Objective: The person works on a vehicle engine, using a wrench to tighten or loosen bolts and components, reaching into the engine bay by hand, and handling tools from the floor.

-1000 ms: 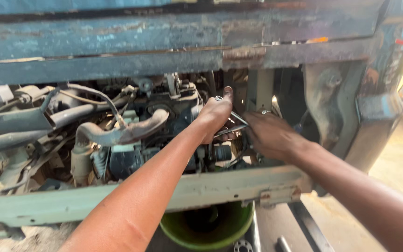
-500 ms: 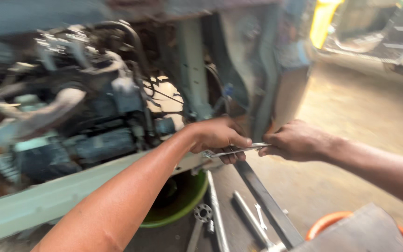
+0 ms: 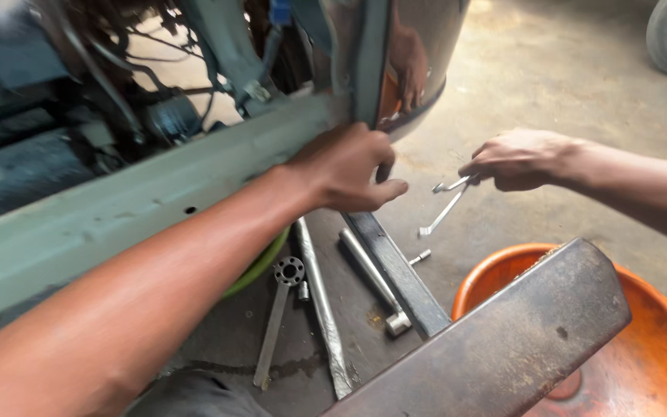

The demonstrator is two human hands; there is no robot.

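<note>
Vehicle front with pale green cross-member (image 3: 117, 208) running diagonally, engine bay with hoses behind. Dark, rusted metal panel (image 3: 503, 332) slanting across the lower right, over an orange basin (image 3: 650, 340); basin interior mostly hidden, the visible part bare apart from a dark stain. Rim of a green bucket (image 3: 260, 266) under the cross-member, contents out of sight. Concrete floor (image 3: 550, 85) beyond, tyre at upper right.

Left hand (image 3: 345, 166) resting against the end of the cross-member, fingers curled loosely with the thumb out, grip closed on nothing visible. Right hand (image 3: 523, 158) held clear above the floor, grip pinched narrow around the upper ends of two slim metal spanners (image 3: 445, 205), shafts hanging down and to the left.

Spanners judged light, rigid steel, probably oily and so slippery; best held mid-shaft rather than at the tips.

On the floor below: flat dark steel bar (image 3: 395, 270), long L-shaped socket wrench (image 3: 372, 282), grey rod (image 3: 322, 309), ring spanner (image 3: 279, 309), small bolt (image 3: 420, 256).
</note>
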